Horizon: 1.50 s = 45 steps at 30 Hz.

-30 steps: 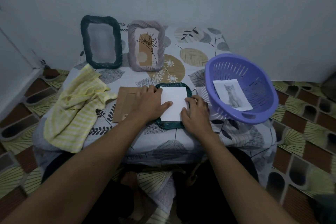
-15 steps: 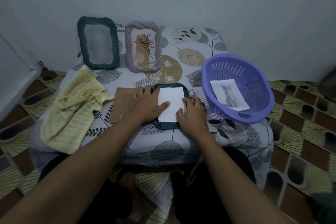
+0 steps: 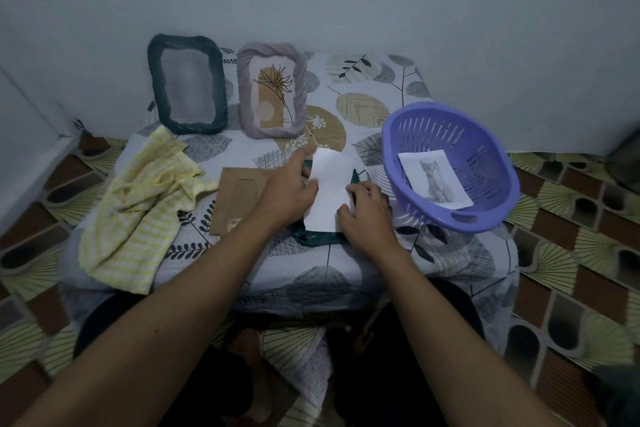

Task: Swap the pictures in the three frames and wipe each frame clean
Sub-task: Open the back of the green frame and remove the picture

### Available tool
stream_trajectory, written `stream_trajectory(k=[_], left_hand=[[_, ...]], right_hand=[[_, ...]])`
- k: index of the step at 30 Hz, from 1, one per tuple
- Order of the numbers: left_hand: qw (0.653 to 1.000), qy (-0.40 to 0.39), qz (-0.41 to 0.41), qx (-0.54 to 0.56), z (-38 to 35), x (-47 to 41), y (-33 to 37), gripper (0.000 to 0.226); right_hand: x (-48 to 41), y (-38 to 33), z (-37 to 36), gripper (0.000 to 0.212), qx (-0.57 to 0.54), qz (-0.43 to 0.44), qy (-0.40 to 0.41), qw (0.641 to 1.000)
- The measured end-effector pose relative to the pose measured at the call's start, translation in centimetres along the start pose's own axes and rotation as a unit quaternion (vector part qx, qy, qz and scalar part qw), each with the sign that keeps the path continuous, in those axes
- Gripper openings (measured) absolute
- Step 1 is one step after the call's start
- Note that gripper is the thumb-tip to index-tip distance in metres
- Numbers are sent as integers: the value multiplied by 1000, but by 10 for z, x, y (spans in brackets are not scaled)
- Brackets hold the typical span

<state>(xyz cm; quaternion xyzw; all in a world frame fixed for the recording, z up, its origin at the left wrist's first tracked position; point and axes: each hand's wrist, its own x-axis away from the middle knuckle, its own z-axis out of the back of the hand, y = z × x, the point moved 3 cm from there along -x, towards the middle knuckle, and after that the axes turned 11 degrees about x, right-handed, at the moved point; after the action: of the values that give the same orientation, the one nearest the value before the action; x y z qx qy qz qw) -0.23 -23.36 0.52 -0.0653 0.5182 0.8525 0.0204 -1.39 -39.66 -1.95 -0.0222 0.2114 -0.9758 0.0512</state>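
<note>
A dark green frame [image 3: 317, 238] lies face down on the table in front of me. Over it a white picture [image 3: 329, 189], blank side up, is tilted with its far end lifted. My left hand [image 3: 287, 188] pinches the picture's left edge. My right hand [image 3: 366, 206] grips its near right corner. A brown backing board [image 3: 237, 199] lies flat to the left. A second dark green frame [image 3: 187, 84], with nothing in it, and a grey-lilac frame [image 3: 272, 95] with a plant drawing stand upright at the back.
A purple basket [image 3: 450, 215] on the right holds a kitten picture [image 3: 434, 178]. A yellow striped cloth [image 3: 138, 208] is bunched on the table's left side. The leaf-patterned tablecloth [image 3: 363, 107] covers a small table against the wall. My knees are under the near edge.
The white picture lay flat in the face-down frame under both hands. Now its far end is raised off the frame and both hands have hold of it.
</note>
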Motion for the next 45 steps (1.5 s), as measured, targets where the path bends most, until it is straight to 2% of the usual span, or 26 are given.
stream_trajectory(k=[3,7,10,12,15,18,20,21,24,29,31,33,36,39,45], left_hand=[[998,49,-7,32,5,0,6,61],[990,95,29,102,10,-2,9,56],[980,105,59,157,7,-4,10,54],[976,103,74,177,2,-6,11,54],[973,102,93,183,-9,-11,12,52],[974,87,117,172,-23,-17,13,52],[975,83,121,165,-33,-23,15,50],[976,85,123,160,-37,-25,16,50],[975,83,131,160,-52,-28,23,46],[975,64,141,161,-78,-35,33,41],[976,57,143,152,-88,-37,37,25],[977,56,147,143,-97,-38,41,13],[978,33,158,134,-110,-43,40,26],[974,-11,181,135,-119,-46,34,25],[979,-21,185,87,-113,-49,35,3]], right_hand=[[1,-6,9,60,-27,18,8,999],[11,-17,37,49,-57,85,77,992],[17,-13,62,38,-19,121,163,979],[18,-5,76,36,23,103,190,976],[17,12,90,42,75,42,151,985],[16,33,101,55,72,-2,27,997],[15,46,109,49,79,-13,-48,996],[14,50,112,41,78,-14,-60,995],[14,57,120,29,52,8,-51,997],[11,60,131,36,12,47,11,999],[9,60,134,36,-5,52,24,998],[8,60,135,33,-13,59,24,998],[7,58,133,29,-10,68,15,998],[5,57,126,31,-3,63,11,998],[8,54,113,28,21,54,-15,998]])
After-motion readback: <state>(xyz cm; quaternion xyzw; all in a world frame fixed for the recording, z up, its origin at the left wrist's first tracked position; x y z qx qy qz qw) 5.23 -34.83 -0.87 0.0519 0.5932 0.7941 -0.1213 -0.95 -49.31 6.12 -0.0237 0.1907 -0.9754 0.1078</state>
